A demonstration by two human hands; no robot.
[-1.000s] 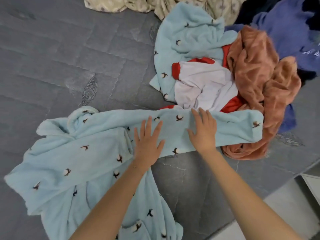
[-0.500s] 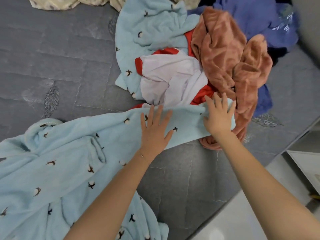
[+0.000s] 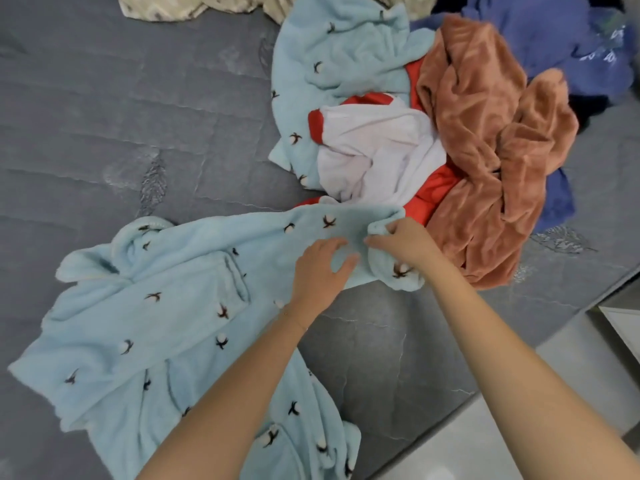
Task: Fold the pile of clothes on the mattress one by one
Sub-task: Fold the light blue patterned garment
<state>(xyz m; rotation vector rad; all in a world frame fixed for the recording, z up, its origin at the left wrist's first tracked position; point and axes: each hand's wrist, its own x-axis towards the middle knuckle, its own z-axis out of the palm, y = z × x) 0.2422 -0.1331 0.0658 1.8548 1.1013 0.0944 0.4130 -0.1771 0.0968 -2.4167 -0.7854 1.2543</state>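
A light blue fleece top (image 3: 166,306) with small cotton-flower prints lies spread on the grey mattress (image 3: 104,116), one sleeve stretched toward the pile. My left hand (image 3: 320,268) rests on the middle of that sleeve, fingers loosely bent. Gripping the sleeve's cuff end, my right hand (image 3: 403,244) has folded it back toward the left hand. Beyond them lies the pile of clothes: a second light blue fleece piece (image 3: 339,64), a white and red garment (image 3: 374,150), a rust-brown fleece (image 3: 491,140) and a purple-blue garment (image 3: 554,32).
A beige patterned cloth (image 3: 194,8) lies at the far edge of the mattress. The mattress edge runs diagonally at the lower right, with pale floor (image 3: 485,445) and a white object (image 3: 623,327) beyond it.
My right hand went from lying flat on the sleeve to gripping its cuff end and drawing it leftward, folded back. The left hand has stayed on the sleeve.
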